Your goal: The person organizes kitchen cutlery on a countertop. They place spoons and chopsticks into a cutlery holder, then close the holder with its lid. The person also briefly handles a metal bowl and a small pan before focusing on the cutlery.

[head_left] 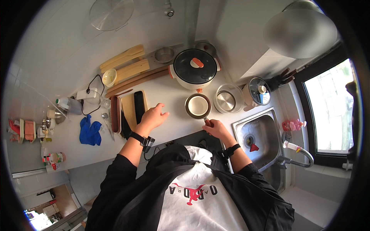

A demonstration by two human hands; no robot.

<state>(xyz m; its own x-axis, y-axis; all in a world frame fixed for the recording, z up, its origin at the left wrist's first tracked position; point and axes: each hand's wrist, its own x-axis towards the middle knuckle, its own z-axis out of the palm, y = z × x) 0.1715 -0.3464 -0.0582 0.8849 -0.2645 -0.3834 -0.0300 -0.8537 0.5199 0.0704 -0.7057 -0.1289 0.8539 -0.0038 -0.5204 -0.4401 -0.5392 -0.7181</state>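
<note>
My right hand [218,130] grips the brown handle of a small saucepan [187,111] at the counter's front edge. Inside its rim sits a round white bowl [197,105]; whether the bowl holds anything I cannot tell. My left hand [153,116] hovers over the counter with its fingers apart and nothing in them. Close beside it lie a long black object [139,104] and a light wooden board [128,105]. Behind the saucepan stands a white electric pot [192,85] under a dark glass lid [185,69] with an orange knob.
Right of the saucepan are a clear glass bowl [238,98], a lidded pot [251,98] and a steel sink [268,124] with a faucet [306,161]. A blue cloth-like item [90,131], a brown oblong box [116,114] and a cable [94,111] lie to the left.
</note>
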